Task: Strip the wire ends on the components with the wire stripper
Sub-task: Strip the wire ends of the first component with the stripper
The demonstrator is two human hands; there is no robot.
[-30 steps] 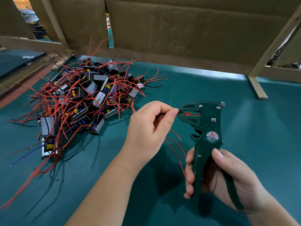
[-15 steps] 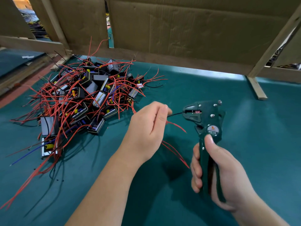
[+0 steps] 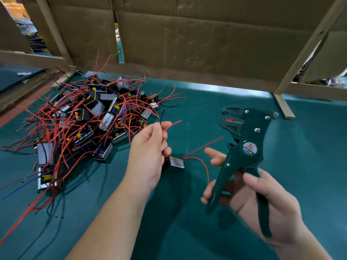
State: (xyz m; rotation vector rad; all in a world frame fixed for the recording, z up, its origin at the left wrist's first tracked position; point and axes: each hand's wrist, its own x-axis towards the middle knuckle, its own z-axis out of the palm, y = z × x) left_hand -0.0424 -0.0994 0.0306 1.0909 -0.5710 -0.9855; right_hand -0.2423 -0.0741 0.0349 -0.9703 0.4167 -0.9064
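My left hand [image 3: 148,156] holds a small component [image 3: 176,162] and pinches its black wire [image 3: 162,116], whose end sticks up above my fingers. Red wires [image 3: 199,148] trail from the component toward the right. My right hand [image 3: 262,201] grips the handles of the dark green wire stripper [image 3: 242,145], with my index finger stretched out to the left. The stripper's jaws are apart and point left, clear of the wires. A pile of components [image 3: 84,121] with tangled red wires lies on the left of the green mat.
The green mat [image 3: 309,147] covers the table. Cardboard panels [image 3: 197,44] on a wooden frame stand along the back. A wooden foot [image 3: 282,107] rests on the mat at the back right. Small black bits of insulation [image 3: 56,215] lie near the pile.
The black wire has come out of the stripper's jaws. My left hand turned the wire end upward and the stripper's handles sprang apart. The tool moved right, away from my left hand.
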